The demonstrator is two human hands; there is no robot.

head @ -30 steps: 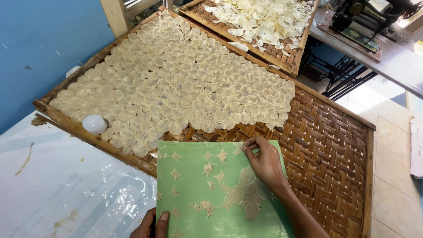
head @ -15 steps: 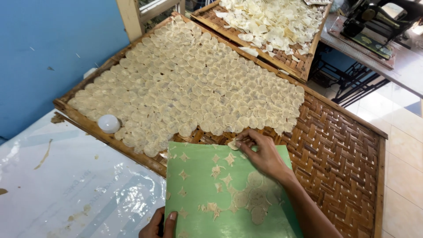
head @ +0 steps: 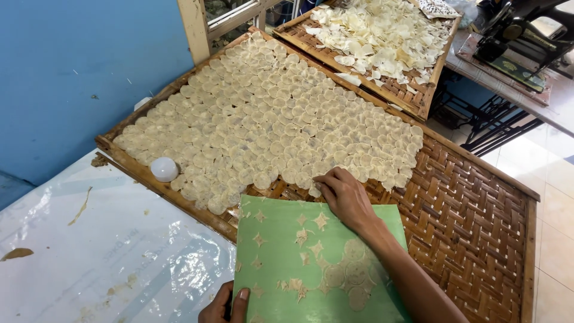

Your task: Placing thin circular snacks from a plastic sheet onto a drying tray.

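My right hand (head: 344, 197) rests on the woven bamboo tray (head: 472, 215), its fingertips pressing a thin round cracker at the near edge of the sheet of pale round crackers (head: 269, 125) laid in overlapping rows. My left hand (head: 224, 305) grips the near edge of a green board (head: 287, 263). Several flat dough rounds and star-shaped scraps still stick to the board. The board's far edge lies over the tray's near rim.
A second bamboo tray (head: 418, 101) with loose dried crackers stands at the back. A small white lid (head: 164, 169) sits on the tray's left rim. A plastic-covered table (head: 89, 257) is at left, a blue wall (head: 72, 78) behind, a sewing machine (head: 514, 42) at the upper right.
My right hand has moved from the board's far edge onto the tray with a round, setting it beside the laid crackers. The view has shifted slightly.
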